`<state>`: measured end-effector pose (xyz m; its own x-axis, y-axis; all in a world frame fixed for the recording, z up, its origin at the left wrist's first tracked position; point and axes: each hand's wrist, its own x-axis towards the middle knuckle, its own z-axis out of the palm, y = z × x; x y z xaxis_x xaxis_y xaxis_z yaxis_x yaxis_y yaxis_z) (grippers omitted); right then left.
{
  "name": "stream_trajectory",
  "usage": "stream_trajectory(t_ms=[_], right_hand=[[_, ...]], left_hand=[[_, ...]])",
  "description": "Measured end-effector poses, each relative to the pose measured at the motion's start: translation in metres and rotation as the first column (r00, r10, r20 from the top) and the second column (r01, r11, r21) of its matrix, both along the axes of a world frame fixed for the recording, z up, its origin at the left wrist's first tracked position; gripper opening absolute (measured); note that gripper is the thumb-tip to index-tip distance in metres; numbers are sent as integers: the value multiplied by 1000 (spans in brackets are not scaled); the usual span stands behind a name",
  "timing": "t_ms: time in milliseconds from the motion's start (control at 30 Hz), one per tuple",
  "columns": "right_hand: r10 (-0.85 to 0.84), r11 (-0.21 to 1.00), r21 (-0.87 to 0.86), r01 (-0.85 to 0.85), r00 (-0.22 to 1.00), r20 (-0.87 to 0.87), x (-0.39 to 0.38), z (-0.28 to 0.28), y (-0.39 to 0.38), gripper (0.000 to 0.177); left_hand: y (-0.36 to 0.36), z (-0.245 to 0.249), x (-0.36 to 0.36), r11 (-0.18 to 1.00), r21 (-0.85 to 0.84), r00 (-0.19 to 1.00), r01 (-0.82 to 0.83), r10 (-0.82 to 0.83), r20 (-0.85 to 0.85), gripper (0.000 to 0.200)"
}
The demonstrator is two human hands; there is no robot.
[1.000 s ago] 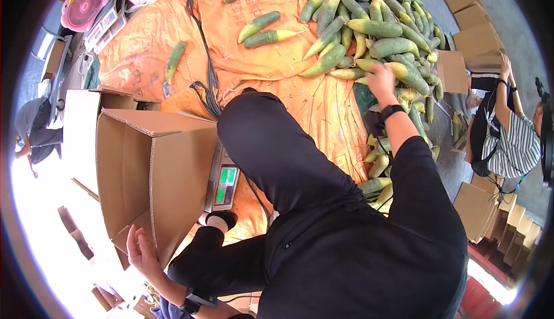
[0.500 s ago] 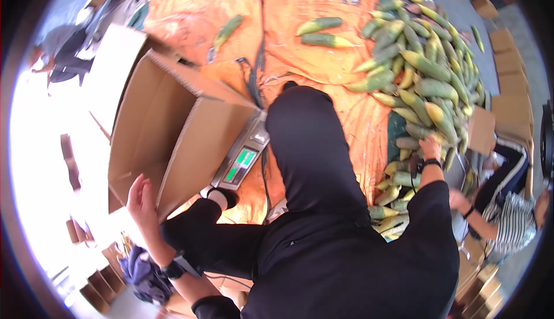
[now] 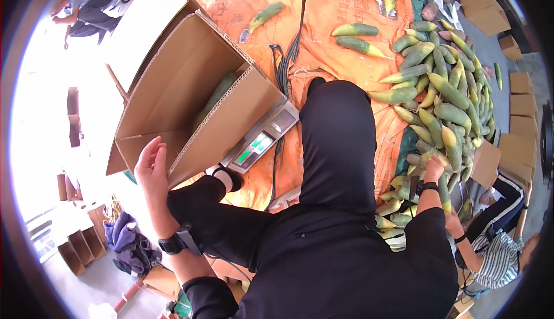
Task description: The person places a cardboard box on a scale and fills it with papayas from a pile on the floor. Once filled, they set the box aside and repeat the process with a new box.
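Observation:
Beside the near edge of an open cardboard box (image 3: 231, 128), my left hand (image 3: 152, 168) is raised with its fingers apart and nothing in it. Inside the box lies a green radish (image 3: 214, 101). The box rests on a scale (image 3: 262, 140) with a lit green display. At the right, my right hand (image 3: 434, 168) is closed at the lower part of a large pile of green and yellow radishes (image 3: 453, 113). Its fingers are bent around something I cannot make out.
Several loose radishes (image 3: 355, 29) lie on the orange sheet (image 3: 323, 62). A co-worker in a striped top (image 3: 499, 261) reaches toward the pile from the lower right. Another person (image 3: 92, 7) is at the upper left. Cardboard boxes (image 3: 485, 10) stand at the right.
The view has shifted, so the box and pile appear displaced. A radish now shows inside the box. The co-worker's hand is nearer my right hand.

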<state>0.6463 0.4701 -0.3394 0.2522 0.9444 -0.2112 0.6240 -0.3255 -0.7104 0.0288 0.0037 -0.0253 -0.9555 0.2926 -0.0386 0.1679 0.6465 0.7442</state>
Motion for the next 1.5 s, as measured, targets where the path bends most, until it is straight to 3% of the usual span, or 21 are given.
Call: stream_trajectory(t_ms=[33,133,167,233,367,500,600,700,767,833,900,967,1033,1100,1167,1233,1300,1333,1500], right_hand=[[33,999,19,-35,996,80,-16,10,-6,32],[-101,994,-58,90,964,-246,-44,6,-13,27],[-102,994,-49,93,963,-248,-59,13,-14,27],[-101,992,-112,64,927,-362,-120,68,-23,23],[240,969,77,-237,807,-539,-215,150,-13,20],[508,860,271,-432,687,-520,-317,264,-37,19],[718,692,504,-517,425,-551,-371,313,-49,18],[760,582,629,-516,69,-647,-422,370,-80,19],[650,564,644,-517,-202,-732,-454,395,-102,20],[454,544,621,-564,-424,-783,-487,399,-123,21],[190,524,541,-657,-530,-827,-514,400,-155,19],[-5,473,449,-758,-512,-859,-531,396,-193,17],[-83,376,391,-840,-451,-889,-538,388,-220,17],[-58,325,395,-860,-434,-899,-540,381,-229,18],[397,283,457,-843,-331,-856,-538,378,-230,20],[672,286,589,-756,-281,-686,-533,363,-209,25],[747,306,575,-758,-183,-640,-517,355,-169,29],[719,321,549,-772,-179,-672,-504,354,-146,28],[780,576,368,-730,356,-515,-421,289,-55,22]], left_hand=[[0,1,0,1000,8,1000,8,-8,0,25],[3,3,4,1000,-23,1000,-6,6,-11,25],[2,4,4,1000,-15,1000,-4,4,-6,25],[3,7,4,1000,-5,1000,2,-3,-9,26],[4,8,6,1000,23,1000,-6,6,-13,26],[1,9,7,994,111,1000,-6,5,3,26],[-2,7,5,989,144,1000,30,-29,-13,28],[0,12,3,977,193,995,95,-84,-62,29],[11,31,7,982,175,998,65,-63,-21,36],[26,46,13,960,212,975,184,-151,-163,52],[41,60,16,948,210,954,237,-187,-235,59],[47,61,15,933,206,925,295,-225,-307,66],[48,55,13,833,442,942,332,-321,-102,69],[40,50,6,874,339,935,348,-352,-53,67],[39,44,5,924,262,959,279,-282,-26,65],[38,50,4,940,228,964,255,-264,11,61],[28,44,-7,972,25,971,235,-236,34,60],[21,39,-13,970,24,969,243,-243,42,60],[4,10,-31,899,-293,945,327,-303,124,57]])
